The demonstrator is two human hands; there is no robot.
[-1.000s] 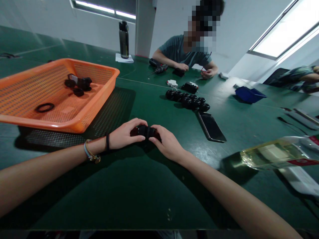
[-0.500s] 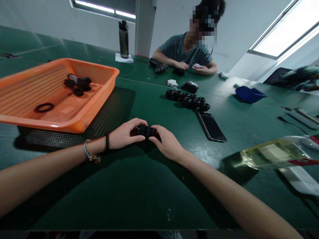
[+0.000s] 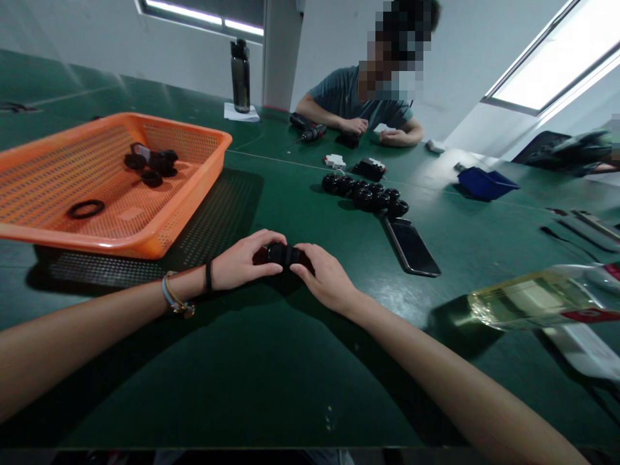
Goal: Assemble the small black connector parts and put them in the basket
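A small black rounded part (image 3: 283,254) is between my two hands, low over the green table (image 3: 281,374). My left hand (image 3: 245,261) grips its left side, with thumb and fingers curled round it. On the right side, my right hand (image 3: 324,274) pinches the same part with thumb and index finger. The part's underside and its exact shape are too dark to tell. Beyond my hands, a double row of glossy black round parts (image 3: 364,194) lies beside a phone (image 3: 414,245).
An orange basket (image 3: 145,242) at the left holds several black parts. A yellow-tinted bottle (image 3: 537,296) lies at the right, near a blue tray (image 3: 485,184). Across the table sit a person (image 3: 339,90), a drill (image 3: 310,132) and a dark bottle (image 3: 240,77).
My hands and the black part have hardly moved. Across the table, the person's hands have shifted slightly around a white item.
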